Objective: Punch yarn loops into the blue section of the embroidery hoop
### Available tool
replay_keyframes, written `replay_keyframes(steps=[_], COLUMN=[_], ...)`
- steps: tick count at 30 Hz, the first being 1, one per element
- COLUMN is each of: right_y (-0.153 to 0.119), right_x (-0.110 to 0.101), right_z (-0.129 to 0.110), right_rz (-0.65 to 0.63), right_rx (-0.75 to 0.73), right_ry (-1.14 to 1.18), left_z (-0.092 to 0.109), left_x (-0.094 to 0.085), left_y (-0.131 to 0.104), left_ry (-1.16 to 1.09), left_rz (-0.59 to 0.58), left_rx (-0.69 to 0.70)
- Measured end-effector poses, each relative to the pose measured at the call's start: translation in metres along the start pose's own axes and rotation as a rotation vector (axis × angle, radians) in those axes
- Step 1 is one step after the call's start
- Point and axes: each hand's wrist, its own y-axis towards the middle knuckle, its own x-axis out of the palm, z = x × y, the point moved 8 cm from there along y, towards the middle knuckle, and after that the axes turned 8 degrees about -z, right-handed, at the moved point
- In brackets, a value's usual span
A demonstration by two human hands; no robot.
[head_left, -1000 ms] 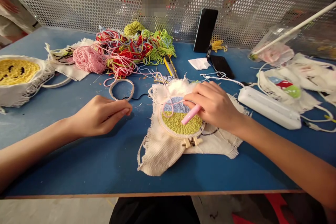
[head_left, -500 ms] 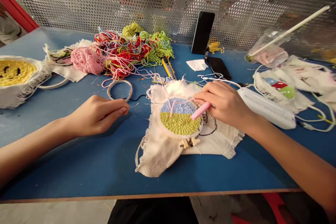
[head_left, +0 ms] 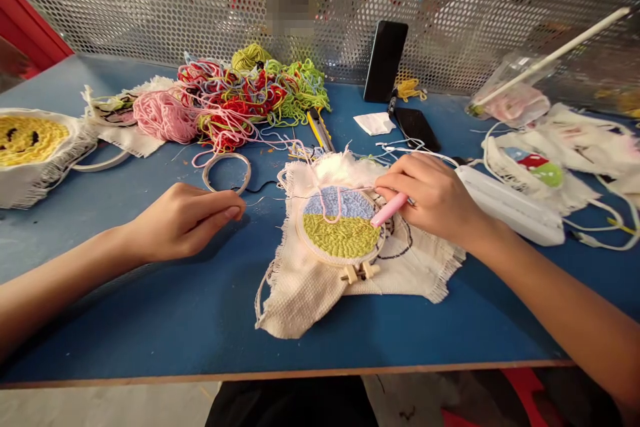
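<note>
My left hand (head_left: 200, 221) is closed in a pinch on the end of a thin wire (head_left: 265, 199), which runs across to my right hand (head_left: 430, 197). Held in my right fingers is a pink-handled punch needle (head_left: 389, 210), tilted down to the left; its needle end is hidden. Below the wire lies white cloth (head_left: 300, 303) in a round embroidery hoop (head_left: 320, 256), stitched with blue above and green below (head_left: 343, 239). A strand of pink yarn (head_left: 331, 220) droops in a loop over the stitching.
Tangled yarn (head_left: 235, 90) and a pink yarn ball (head_left: 165, 115) lie at the back left. Nearby are a bare hoop (head_left: 249, 173) and a yellow cutter (head_left: 320, 130). A phone (head_left: 386, 61) leans on the mesh wall. A white cabled device (head_left: 510, 207) lies at right.
My right hand has shifted slightly right with the punch needle. The pink yarn, a narrow V before, now hangs in a rounder, wider loop. My left hand has barely moved.
</note>
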Motion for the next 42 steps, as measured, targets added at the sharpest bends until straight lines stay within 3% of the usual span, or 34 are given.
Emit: replay_keyframes(steps=[9, 15, 19, 25, 29, 34, 42], right_y=[-0.003, -0.005, -0.005, -0.006, -0.008, -0.009, -0.017], right_x=[0.004, 0.006, 0.005, 0.005, 0.010, 0.015, 0.021], right_z=[-0.002, -0.004, -0.009, -0.004, 0.005, 0.008, 0.033], right_rz=[0.030, 0.024, 0.038, 0.060, 0.022, -0.069, -0.065], right_rx=[-0.012, -0.022, -0.024, 0.032, 0.076, 0.090, 0.236], right_ry=[-0.046, 0.027, 0.053, 0.116, 0.171, 0.156, 0.168], left_z=[0.003, 0.002, 0.015, 0.037, 0.033, 0.027, 0.027], left_x=[0.000, 0.004, -0.004, -0.010, -0.012, -0.009, -0.010], left_y=[0.001, 0.003, 0.006, 0.011, 0.009, 0.006, 0.003], left_ry=[-0.014, -0.017, 0.191, 0.503, 0.468, 0.405, 0.368], left_rz=[-0.015, -0.052, 0.045, 0.163, 0.198, 0.142, 0.141], left_rx=[0.005, -0.073, -0.152, -0.102, -0.097, -0.107, -0.100])
